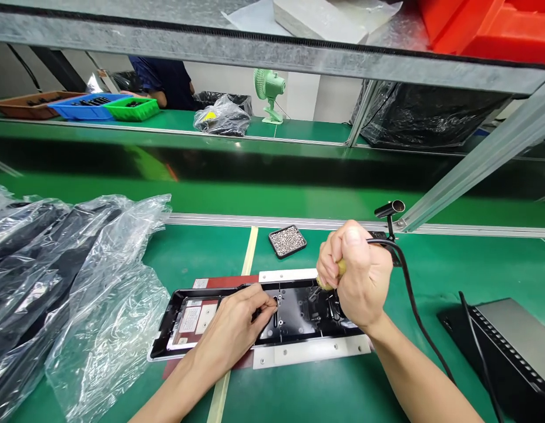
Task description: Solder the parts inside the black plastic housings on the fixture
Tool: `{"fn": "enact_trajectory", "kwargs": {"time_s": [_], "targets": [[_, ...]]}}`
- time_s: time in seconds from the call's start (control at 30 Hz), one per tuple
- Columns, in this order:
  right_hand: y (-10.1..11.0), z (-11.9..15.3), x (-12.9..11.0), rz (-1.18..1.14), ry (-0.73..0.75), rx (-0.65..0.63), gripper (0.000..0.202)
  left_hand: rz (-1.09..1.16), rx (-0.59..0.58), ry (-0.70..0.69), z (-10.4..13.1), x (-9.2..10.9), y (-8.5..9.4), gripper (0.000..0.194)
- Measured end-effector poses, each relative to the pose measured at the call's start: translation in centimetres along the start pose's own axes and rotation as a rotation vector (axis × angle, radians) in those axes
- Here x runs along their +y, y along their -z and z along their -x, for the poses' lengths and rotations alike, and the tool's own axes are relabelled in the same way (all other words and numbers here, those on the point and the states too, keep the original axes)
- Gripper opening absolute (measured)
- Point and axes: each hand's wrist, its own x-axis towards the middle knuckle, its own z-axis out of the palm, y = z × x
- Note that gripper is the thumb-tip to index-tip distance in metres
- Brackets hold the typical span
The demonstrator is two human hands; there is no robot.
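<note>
Clenching the yellow-handled tool point(342, 267), right hand point(360, 276) — black housing point(294, 314) just below that grip, stretching leftward lengthwise — left hand point(238, 314) touching it, hold unclear.

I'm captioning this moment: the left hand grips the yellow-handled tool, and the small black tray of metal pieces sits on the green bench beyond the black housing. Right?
Not quite: the head view shows the right hand gripping the yellow-handled tool, not the left hand. The small black tray of metal pieces does sit on the green bench beyond the black housing.
</note>
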Motion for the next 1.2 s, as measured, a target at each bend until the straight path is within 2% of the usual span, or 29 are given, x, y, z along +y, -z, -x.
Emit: {"fn": "enact_trajectory", "kwargs": {"time_s": [0.4,0.8,1.2], "targets": [[0.16,0.26,0.43,0.029,-0.001,-0.012,0.048,0.002,-0.010,-0.023,0.05,-0.31,0.01,0.018],[0.04,0.48,0.57,0.066,0.040,-0.003,0.045,-0.015,0.003,-0.051,0.11,-0.29,0.06,0.020],[-0.02,0.55,0.64,0.051,0.020,0.013,0.045,-0.005,-0.003,-0.025,-0.07,0.01,0.10,0.019]]}}
